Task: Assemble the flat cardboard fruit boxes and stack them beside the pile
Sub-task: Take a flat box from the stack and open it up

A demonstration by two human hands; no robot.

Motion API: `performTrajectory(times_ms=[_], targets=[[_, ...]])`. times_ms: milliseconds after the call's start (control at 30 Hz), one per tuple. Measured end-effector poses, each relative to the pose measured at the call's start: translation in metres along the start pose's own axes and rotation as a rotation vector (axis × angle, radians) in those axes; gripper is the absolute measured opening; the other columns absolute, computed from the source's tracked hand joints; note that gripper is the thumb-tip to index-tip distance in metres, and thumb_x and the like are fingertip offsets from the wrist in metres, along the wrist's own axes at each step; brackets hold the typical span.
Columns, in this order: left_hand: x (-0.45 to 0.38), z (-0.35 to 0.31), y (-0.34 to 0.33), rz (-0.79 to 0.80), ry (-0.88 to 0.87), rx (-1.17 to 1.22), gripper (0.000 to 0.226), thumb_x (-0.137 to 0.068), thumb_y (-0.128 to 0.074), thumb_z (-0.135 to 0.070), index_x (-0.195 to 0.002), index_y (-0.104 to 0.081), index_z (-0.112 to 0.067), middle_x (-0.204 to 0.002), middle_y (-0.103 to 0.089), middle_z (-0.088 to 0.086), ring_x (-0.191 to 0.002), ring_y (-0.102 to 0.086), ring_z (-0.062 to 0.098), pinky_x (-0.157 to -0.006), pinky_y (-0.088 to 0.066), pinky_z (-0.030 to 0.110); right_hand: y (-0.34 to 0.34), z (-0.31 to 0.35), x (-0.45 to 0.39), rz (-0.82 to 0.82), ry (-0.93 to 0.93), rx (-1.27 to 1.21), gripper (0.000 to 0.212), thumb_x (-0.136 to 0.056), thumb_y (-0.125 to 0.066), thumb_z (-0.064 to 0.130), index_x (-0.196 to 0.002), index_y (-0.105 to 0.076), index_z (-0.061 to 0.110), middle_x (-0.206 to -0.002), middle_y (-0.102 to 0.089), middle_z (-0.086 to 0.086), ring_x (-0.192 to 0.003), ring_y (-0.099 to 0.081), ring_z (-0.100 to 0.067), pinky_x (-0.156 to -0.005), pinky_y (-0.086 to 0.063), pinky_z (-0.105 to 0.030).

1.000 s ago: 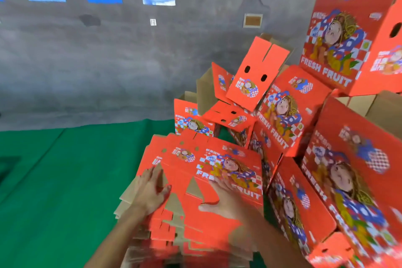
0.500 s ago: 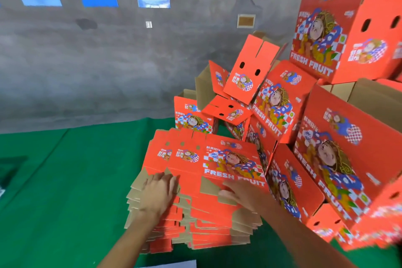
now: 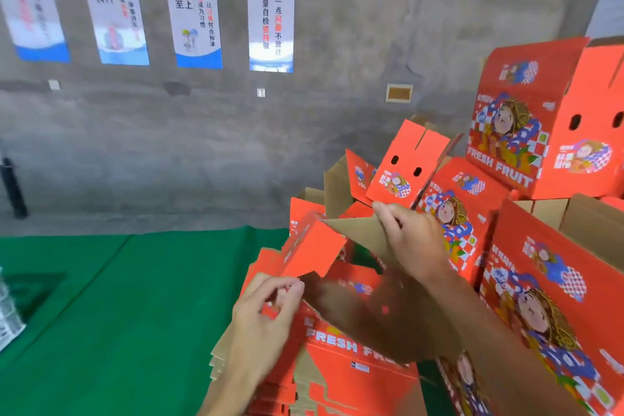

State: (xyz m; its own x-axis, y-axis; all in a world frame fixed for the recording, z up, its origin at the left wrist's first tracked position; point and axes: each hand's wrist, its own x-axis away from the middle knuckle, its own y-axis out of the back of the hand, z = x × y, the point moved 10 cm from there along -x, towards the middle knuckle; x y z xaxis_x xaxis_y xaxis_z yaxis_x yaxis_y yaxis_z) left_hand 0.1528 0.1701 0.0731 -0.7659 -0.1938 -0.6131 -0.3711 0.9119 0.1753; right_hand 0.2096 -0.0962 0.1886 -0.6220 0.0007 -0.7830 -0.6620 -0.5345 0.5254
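Head view: both hands on one box blank [image 3: 314,246], lifted half-open above the flat stack [image 3: 341,365].

The right hand [image 3: 413,240] grips the brown inner panel at its top edge, and the left hand [image 3: 266,311] pinches a red flap by the lower left corner. The stack lies on the green mat [image 3: 101,314], near its right edge. Assembled boxes [image 3: 526,132] pile up just right of it, hiding the wall's lower right. Four posters [image 3: 270,18] hang on the concrete wall [image 3: 337,44]. The blank's lower part is motion-blurred, so its shape's hard to make out.
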Motion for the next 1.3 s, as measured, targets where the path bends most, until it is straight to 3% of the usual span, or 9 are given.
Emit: performTrajectory(times_ms=[133,300,433,600,733,867,1000,1167,1300], targets=[[0.012,-0.067,0.011,0.016,-0.366,-0.111,0.043,-0.087,-0.078,-0.043,-0.127,-0.07,-0.029,-0.105,-0.055,-0.01,-0.099,-0.058,0.019,-0.095,-0.04,0.019,0.01,0.044,-0.051,0.147,0.032,-0.091,0.056,-0.106,-0.052,0.044,-0.059,-0.037,0.019,-0.054,-0.033,-0.001,-0.063,-0.035,-0.027,-0.061,-0.027,-0.041],[0.019,-0.098,0.003,0.114,-0.668,-0.38,0.045,-0.091,-0.066,-0.063,-0.128,-0.064,-0.038,-0.163,-0.037,0.007,-0.151,-0.031,0.04,-0.12,-0.024,0.054,-0.026,0.097,-0.049,0.38,0.101,-0.181,0.052,-0.105,-0.054,0.047,-0.059,-0.054,0.022,-0.053,-0.039,0.0,-0.057,-0.042,-0.016,-0.063,-0.032,-0.037],[0.008,-0.077,-0.005,0.209,-0.596,-0.585,0.071,-0.095,-0.05,-0.073,-0.154,-0.047,-0.034,-0.172,-0.015,0.013,-0.157,-0.004,0.048,-0.117,-0.016,0.075,-0.053,0.122,-0.045,0.429,0.109,-0.29,0.048,-0.101,-0.061,0.047,-0.053,-0.055,0.044,-0.047,-0.043,0.014,-0.048,-0.039,-0.005,-0.052,-0.026,-0.024],[-0.024,-0.031,0.03,0.098,-0.048,-0.492,0.052,-0.099,-0.035,-0.069,-0.103,-0.055,-0.022,-0.163,-0.03,0.011,-0.157,-0.014,0.036,-0.116,-0.036,0.047,-0.058,0.109,-0.057,0.428,0.011,-0.428,0.026,-0.094,-0.071,0.045,-0.083,-0.072,0.022,-0.069,-0.072,0.017,-0.068,-0.066,-0.006,-0.07,-0.051,-0.034],[-0.038,-0.024,0.04,0.019,0.116,-0.48,0.034,-0.097,-0.041,-0.065,-0.093,-0.037,-0.031,-0.104,-0.048,-0.01,-0.092,-0.059,0.023,-0.072,-0.047,0.042,-0.054,0.06,-0.053,0.516,0.009,-0.001,0.033,-0.085,-0.066,0.064,-0.098,-0.068,0.033,-0.095,-0.073,0.012,-0.095,-0.065,-0.016,-0.085,-0.051,-0.039],[-0.048,-0.022,0.032,-0.022,0.192,-0.547,0.038,-0.094,-0.048,-0.065,-0.089,-0.036,-0.03,-0.095,-0.05,-0.008,-0.077,-0.061,0.023,-0.072,-0.051,0.044,-0.039,-0.019,-0.048,0.585,-0.133,0.322,0.035,-0.086,-0.065,0.064,-0.082,-0.057,0.03,-0.092,-0.066,0.01,-0.101,-0.063,-0.022,-0.082,-0.046,-0.038],[-0.051,-0.015,0.023,-0.027,0.228,-0.542,0.034,-0.091,-0.049,-0.067,-0.102,-0.041,-0.036,-0.119,-0.055,-0.013,-0.089,-0.066,0.024,-0.077,-0.051,0.042,-0.023,-0.079,-0.036,0.66,-0.352,0.025,0.03,-0.083,-0.081,0.05,-0.08,-0.071,0.022,-0.074,-0.066,0.007,-0.08,-0.065,-0.017,-0.081,-0.05,-0.036],[-0.054,-0.02,-0.008,0.067,0.125,-0.507,0.089,-0.094,-0.059,-0.043,-0.156,0.004,-0.054,-0.166,0.01,-0.035,-0.14,-0.046,0.013,-0.082,-0.042,0.034,0.009,-0.108,-0.031,0.541,-0.366,0.481,0.059,-0.076,-0.067,0.08,-0.075,-0.064,0.021,-0.078,-0.067,0.01,-0.086,-0.066,-0.018,-0.084,-0.05,-0.033],[-0.06,-0.033,-0.023,0.126,-0.034,-0.434,0.092,-0.097,-0.061,-0.022,-0.16,-0.002,-0.053,-0.16,0.013,-0.044,-0.149,-0.008,-0.017,-0.084,-0.039,0.015,0.018,-0.097,-0.022,0.403,-0.488,-0.182,0.053,-0.089,-0.071,0.057,-0.056,-0.056,0.018,-0.057,-0.064,-0.003,-0.057,-0.066,-0.024,-0.055,-0.05,-0.026]])
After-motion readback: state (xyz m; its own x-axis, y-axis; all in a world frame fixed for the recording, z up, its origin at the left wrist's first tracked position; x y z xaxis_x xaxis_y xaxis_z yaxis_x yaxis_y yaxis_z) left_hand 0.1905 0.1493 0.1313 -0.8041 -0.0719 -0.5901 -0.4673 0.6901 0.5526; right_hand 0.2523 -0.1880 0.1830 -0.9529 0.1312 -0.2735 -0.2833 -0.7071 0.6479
